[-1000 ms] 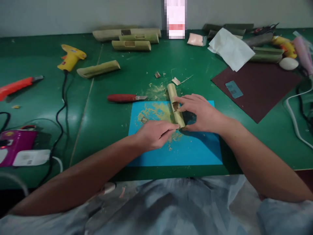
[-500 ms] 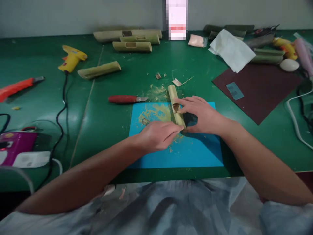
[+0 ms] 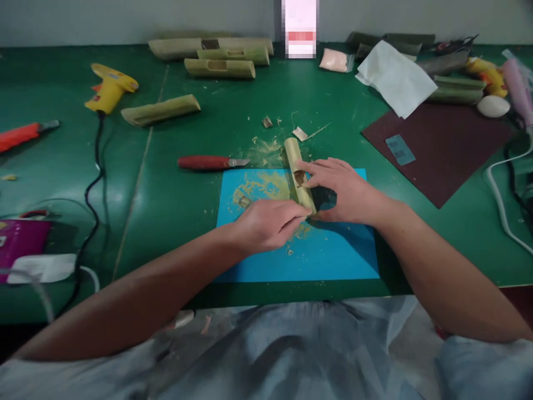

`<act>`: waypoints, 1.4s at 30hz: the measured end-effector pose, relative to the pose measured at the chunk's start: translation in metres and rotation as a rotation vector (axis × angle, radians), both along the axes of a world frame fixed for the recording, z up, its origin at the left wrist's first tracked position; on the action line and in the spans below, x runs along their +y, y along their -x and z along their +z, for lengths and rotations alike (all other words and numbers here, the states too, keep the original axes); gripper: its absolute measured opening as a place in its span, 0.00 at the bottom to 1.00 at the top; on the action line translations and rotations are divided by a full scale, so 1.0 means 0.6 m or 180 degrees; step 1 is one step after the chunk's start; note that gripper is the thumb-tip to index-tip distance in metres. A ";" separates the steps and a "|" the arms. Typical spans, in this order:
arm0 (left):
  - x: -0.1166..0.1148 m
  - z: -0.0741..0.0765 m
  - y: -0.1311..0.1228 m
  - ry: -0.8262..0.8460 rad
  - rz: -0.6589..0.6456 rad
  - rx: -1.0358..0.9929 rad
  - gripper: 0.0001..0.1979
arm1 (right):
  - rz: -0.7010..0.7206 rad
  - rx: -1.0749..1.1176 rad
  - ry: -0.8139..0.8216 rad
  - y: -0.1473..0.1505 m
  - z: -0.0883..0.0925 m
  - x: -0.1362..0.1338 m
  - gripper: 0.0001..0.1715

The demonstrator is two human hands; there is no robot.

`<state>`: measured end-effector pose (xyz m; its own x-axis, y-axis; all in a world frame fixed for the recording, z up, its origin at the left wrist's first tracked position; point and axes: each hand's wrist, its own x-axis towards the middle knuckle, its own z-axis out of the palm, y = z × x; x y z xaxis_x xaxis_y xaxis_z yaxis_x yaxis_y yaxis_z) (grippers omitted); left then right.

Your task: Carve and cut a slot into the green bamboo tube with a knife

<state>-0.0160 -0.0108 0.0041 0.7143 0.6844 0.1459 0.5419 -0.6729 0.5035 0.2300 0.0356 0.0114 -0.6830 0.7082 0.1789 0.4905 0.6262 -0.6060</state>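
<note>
A short bamboo tube [image 3: 293, 150] with a notch cut in its upper side lies slanted over the far edge of a blue sheet [image 3: 333, 255]. My right hand [image 3: 339, 186] grips it from the right, fingers by the notch and thumb near the close end. At that close end, my left hand [image 3: 272, 222] is closed in a pinch against the bamboo; what sits between its fingertips is hidden. Pale dust and shavings [image 3: 266, 186] cover part of the sheet. Left of the tube, beyond the sheet, rests a red-handled knife [image 3: 206, 163].
More bamboo pieces [image 3: 220, 68] lie at the back, one [image 3: 162, 110] closer. On the left are a yellow glue gun [image 3: 110, 89], an orange cutter [image 3: 20, 136] and a purple box [image 3: 25, 239]. A dark brown sheet [image 3: 441, 161] and white paper [image 3: 395, 78] lie on the right.
The view has shifted slightly, so the table things sit a little higher in the picture. Both hands stay at the bamboo tube, with the left pinch still at its near end.
</note>
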 end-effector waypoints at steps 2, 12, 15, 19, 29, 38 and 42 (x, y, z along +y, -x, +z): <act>0.001 0.004 -0.005 0.0064 -0.0031 -0.0034 0.15 | -0.0024 -0.0018 -0.0008 0.000 -0.002 0.000 0.27; 0.010 0.015 -0.008 -0.0143 0.0577 -0.0501 0.13 | 0.0052 0.0076 0.0083 -0.004 -0.004 0.001 0.29; 0.012 0.009 -0.004 -0.0135 0.0300 -0.0441 0.11 | 0.0031 0.0030 0.0088 -0.002 -0.002 0.001 0.27; 0.013 0.008 0.001 -0.0324 0.0193 -0.0363 0.12 | 0.0056 0.0031 0.0103 0.000 0.000 0.002 0.26; 0.025 0.003 0.002 -0.0601 -0.0128 -0.0270 0.14 | 0.0086 0.0059 0.0129 -0.001 -0.002 0.002 0.28; 0.025 0.000 0.009 -0.0798 -0.0230 -0.0155 0.15 | 0.0072 0.0010 0.0173 -0.001 -0.002 0.002 0.28; 0.028 0.000 0.005 -0.0853 -0.0227 -0.0201 0.15 | 0.0050 0.0014 0.0126 -0.001 -0.002 0.003 0.26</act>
<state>-0.0188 0.0060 0.0041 0.7431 0.5638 0.3605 0.4617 -0.8219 0.3337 0.2309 0.0373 0.0099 -0.6933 0.7040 0.1540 0.4781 0.6092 -0.6327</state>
